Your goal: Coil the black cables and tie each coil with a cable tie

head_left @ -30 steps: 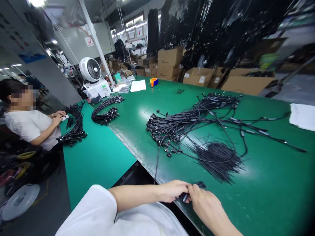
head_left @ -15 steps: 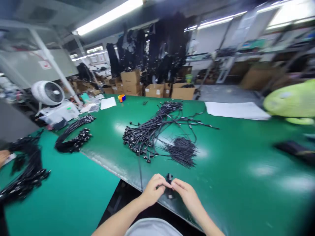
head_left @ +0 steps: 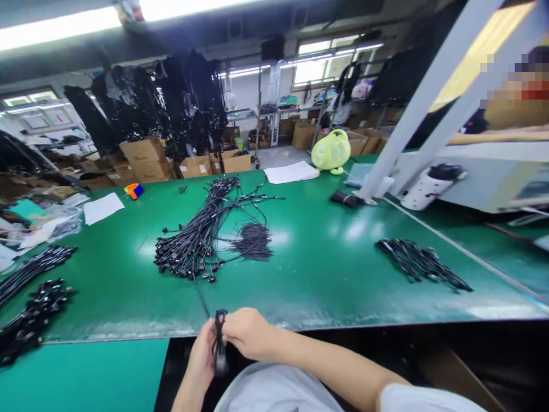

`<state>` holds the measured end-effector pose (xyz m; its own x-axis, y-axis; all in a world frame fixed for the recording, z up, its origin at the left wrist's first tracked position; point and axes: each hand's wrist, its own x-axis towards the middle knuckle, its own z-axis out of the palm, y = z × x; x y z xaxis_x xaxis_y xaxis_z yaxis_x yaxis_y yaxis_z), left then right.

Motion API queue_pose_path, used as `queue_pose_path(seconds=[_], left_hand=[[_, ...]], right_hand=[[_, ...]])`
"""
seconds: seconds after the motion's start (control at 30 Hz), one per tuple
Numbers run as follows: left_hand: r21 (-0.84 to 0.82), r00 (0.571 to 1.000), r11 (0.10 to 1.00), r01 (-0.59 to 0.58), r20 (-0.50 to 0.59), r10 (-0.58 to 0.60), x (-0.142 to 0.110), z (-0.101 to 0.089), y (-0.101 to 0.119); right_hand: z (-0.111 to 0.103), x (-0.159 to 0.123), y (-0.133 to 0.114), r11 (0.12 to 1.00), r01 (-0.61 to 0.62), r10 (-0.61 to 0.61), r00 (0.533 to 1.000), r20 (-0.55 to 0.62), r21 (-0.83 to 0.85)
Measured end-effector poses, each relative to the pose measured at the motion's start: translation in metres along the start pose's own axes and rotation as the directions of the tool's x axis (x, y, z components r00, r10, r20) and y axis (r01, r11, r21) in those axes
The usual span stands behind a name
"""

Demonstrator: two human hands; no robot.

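A broad, glossy green tabletop [head_left: 317, 274] spans the view, with a smaller teal work surface [head_left: 98, 372] meeting its near edge at lower left. Beyond the far edge, a dense mass of black strands [head_left: 167, 109] hangs above stacked brown cardboard cartons [head_left: 148, 160].

Left of centre on the green top sprawls a large, tangled heap of thin black cables [head_left: 189, 243], its chunky connector ends gathered toward the near left. More black cables lie in two clusters [head_left: 36, 312] at the left edge. Well apart, on the right, rests a loose row of shorter black cable bundles [head_left: 422, 263].

At the far edge stands a rounded, lime-green plastic fan [head_left: 332, 150], just beside a flat white sheet [head_left: 291, 173].

Front and centre, over the table's near edge, the wearer's bare hands are together — the left hand [head_left: 203, 352] and the right hand [head_left: 247, 333] both clasped on one folded black cable [head_left: 220, 337], held upright between them; its lower end is blurred. A single black strand runs from the heap to the hands.

Smaller again are a round pile of short, thin black ties [head_left: 254, 241], touching the heap's right side — and, far left, an orange-and-blue ring [head_left: 134, 191].
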<state>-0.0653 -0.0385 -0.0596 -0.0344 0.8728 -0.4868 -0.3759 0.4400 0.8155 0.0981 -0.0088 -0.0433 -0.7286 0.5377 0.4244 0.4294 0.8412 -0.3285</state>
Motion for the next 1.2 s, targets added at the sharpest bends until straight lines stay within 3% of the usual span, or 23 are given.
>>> queue_pose_path(seconds=[0.07, 0.13, 0.17, 0.23, 0.3, 0.33, 0.37, 0.43, 0.5, 0.6, 0.73, 0.83, 0.93, 1.07, 1.13, 1.2], left_hand=[[0.097, 0.994, 0.990, -0.106, 0.019, 0.105, -0.013, -0.001, 0.012], [0.314, 0.951, 0.901, -0.298, 0.182, 0.251, -0.036, 0.003, 0.021], [0.397, 0.901, 0.820, -0.413, 0.312, 0.302, -0.051, 0.008, 0.022], [0.469, 0.750, 0.634, -0.615, 0.595, 0.288, -0.081, 0.022, 0.013], [0.491, 0.652, 0.512, -0.705, 0.732, 0.197, -0.100, 0.038, -0.007], [0.502, 0.640, 0.484, -0.717, 0.749, 0.171, -0.103, 0.043, -0.020], [0.520, 0.655, 0.493, -0.698, 0.742, 0.145, -0.102, 0.045, -0.033], [0.521, 0.694, 0.601, -0.606, 0.715, 0.080, -0.094, 0.044, -0.058], [0.497, 0.717, 0.694, -0.521, 0.696, 0.040, -0.086, 0.039, -0.077], [0.494, 0.731, 0.672, -0.552, 0.675, 0.104, -0.083, 0.039, -0.091], [0.483, 0.670, 0.577, -0.659, 0.725, 0.158, -0.085, 0.043, -0.094], [0.487, 0.699, 0.587, -0.646, 0.687, 0.199, -0.086, 0.033, -0.091], [0.466, 0.781, 0.710, -0.529, 0.595, 0.191, -0.083, 0.018, -0.090], [0.256, 0.866, 0.941, -0.223, 0.495, 0.070, -0.066, 0.004, -0.095], [0.096, 0.898, 0.993, -0.065, 0.439, 0.016, -0.055, -0.005, -0.096], [-0.040, 0.914, 0.999, 0.010, 0.406, 0.007, -0.048, -0.017, -0.089]], right_hand=[[0.007, -0.005, -0.010, 0.993, 0.053, -0.048, 0.998, -0.045, 0.107], [0.004, -0.017, -0.020, 0.971, 0.022, 0.014, 0.989, -0.147, 0.237], [-0.001, -0.026, -0.025, 0.950, -0.025, 0.088, 0.977, -0.192, 0.311], [-0.015, -0.054, -0.032, 0.889, -0.151, 0.254, 0.948, -0.191, 0.432], [-0.022, -0.085, -0.034, 0.792, -0.305, 0.429, 0.895, -0.126, 0.529], [-0.022, -0.100, -0.033, 0.741, -0.381, 0.503, 0.861, -0.081, 0.553], [-0.019, -0.112, -0.033, 0.697, -0.449, 0.561, 0.827, -0.036, 0.559], [-0.010, -0.130, -0.034, 0.657, -0.549, 0.650, 0.760, -0.020, 0.517], [-0.003, -0.140, -0.038, 0.658, -0.590, 0.679, 0.734, -0.030, 0.468], [-0.001, -0.145, -0.041, 0.705, -0.575, 0.648, 0.760, -0.047, 0.414], [-0.004, -0.137, -0.031, 0.789, -0.536, 0.570, 0.821, -0.033, 0.299], [-0.004, -0.123, -0.024, 0.834, -0.514, 0.526, 0.850, -0.009, 0.201], [-0.003, -0.109, -0.025, 0.861, -0.483, 0.490, 0.872, 0.000, 0.161], [-0.002, -0.096, -0.032, 0.859, -0.473, 0.490, 0.871, -0.045, 0.199], [0.002, -0.090, -0.038, 0.844, -0.463, 0.493, 0.868, -0.054, 0.271], [0.008, -0.080, -0.046, 0.826, -0.445, 0.469, 0.883, 0.015, 0.345]])
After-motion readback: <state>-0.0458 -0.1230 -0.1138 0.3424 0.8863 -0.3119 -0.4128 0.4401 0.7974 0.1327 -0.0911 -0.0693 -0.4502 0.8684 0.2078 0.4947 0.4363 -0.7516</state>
